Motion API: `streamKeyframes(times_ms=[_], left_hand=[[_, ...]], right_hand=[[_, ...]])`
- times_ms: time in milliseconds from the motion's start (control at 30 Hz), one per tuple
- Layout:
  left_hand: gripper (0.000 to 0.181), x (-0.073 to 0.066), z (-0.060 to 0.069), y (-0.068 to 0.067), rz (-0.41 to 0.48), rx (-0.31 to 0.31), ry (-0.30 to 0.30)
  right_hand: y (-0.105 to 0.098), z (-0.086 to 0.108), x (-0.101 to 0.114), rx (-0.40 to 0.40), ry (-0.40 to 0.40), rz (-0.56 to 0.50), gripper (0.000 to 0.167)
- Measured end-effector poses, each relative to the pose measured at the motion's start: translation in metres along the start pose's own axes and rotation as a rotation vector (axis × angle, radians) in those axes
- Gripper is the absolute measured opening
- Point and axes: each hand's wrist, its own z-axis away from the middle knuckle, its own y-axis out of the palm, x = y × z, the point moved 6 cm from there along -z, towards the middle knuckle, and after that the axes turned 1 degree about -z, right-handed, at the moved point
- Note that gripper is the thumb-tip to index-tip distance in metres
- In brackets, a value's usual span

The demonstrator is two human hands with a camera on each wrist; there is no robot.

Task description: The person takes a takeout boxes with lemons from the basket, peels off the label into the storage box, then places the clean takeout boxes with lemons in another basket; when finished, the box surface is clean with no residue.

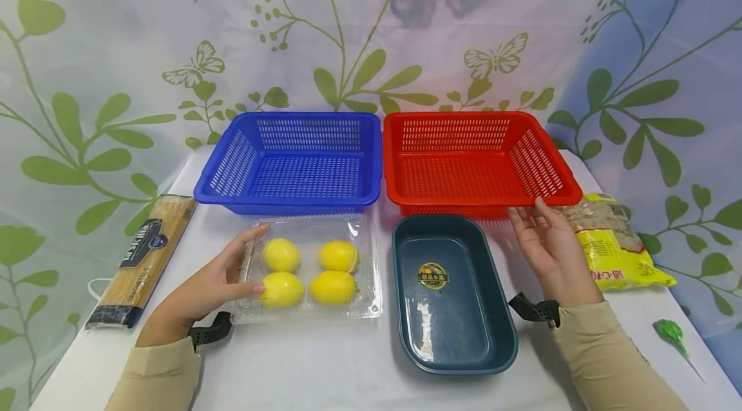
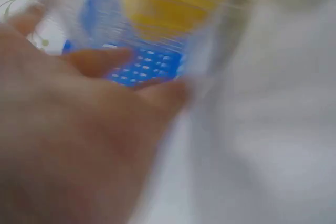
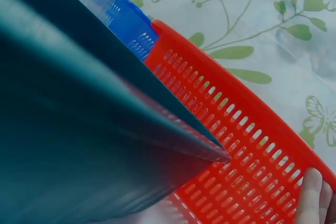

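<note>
A clear plastic box point(image 1: 307, 243) with several yellow lemons point(image 1: 335, 287) inside lies before the blue basket point(image 1: 290, 201). At the box's left end is my left hand point(image 1: 203, 282); its thumb reaches over the near lemon and its other fingers extend along the back left corner. The left wrist view is blurred, showing this hand point(image 2: 89, 114) beneath a lemon point(image 2: 168, 3) seen through plastic. My right hand point(image 1: 551, 250), palm up, touches the front rim of the red basket point(image 1: 481, 197) with extended fingers. Its fingertips point(image 3: 311, 179) show against the basket's slotted wall.
A dark teal tray point(image 1: 458, 314) stands between the lemon box and my right forearm. On the left lies a pack of dry noodles point(image 1: 139, 256). A yellow bag point(image 1: 620, 243) lies at the right, with a small green-wrapped lollipop point(image 1: 670, 332) nearer. Patterned curtain surrounds the table.
</note>
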Motion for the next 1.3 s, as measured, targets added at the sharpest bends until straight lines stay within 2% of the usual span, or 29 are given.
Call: streamKeyframes(times_ms=[167,300,433,567,667,833,1000,1100,1200,1300], left_hand=[[0.085,-0.002,-0.001,0.014,0.010,-0.130,0.018],[0.066,-0.002,-0.003,0.027,0.123,-0.230,0.015],[0.059,-0.007,-0.001,0.037,0.261,-0.323,-0.021],[0.055,-0.018,0.006,0.042,0.369,-0.458,-0.033],[0.054,-0.029,0.011,0.043,0.395,-0.547,-0.029],[0.055,-0.052,0.021,0.039,0.386,-0.653,-0.043],[0.053,-0.082,0.028,0.030,0.413,-0.715,-0.040],[0.052,-0.103,0.026,0.025,0.417,-0.738,-0.002],[0.052,-0.124,0.017,0.022,0.414,-0.728,0.039],[0.052,-0.144,0.001,0.021,0.414,-0.687,0.069]], right_hand=[[0.000,0.000,0.001,-0.007,-0.005,0.005,0.057],[0.000,0.000,0.000,-0.013,-0.006,0.009,0.057],[0.000,0.000,-0.001,-0.016,-0.012,0.022,0.058],[0.002,0.000,-0.001,-0.011,-0.022,0.040,0.058],[0.003,0.000,0.000,-0.012,-0.029,0.044,0.058],[0.000,0.000,-0.001,-0.010,-0.028,0.043,0.058],[0.000,-0.002,-0.003,0.010,-0.021,0.046,0.055],[0.002,-0.003,-0.003,0.023,-0.022,0.056,0.053],[0.003,-0.002,-0.002,0.028,-0.025,0.063,0.055],[0.002,-0.001,-0.001,0.037,-0.032,0.077,0.057]])
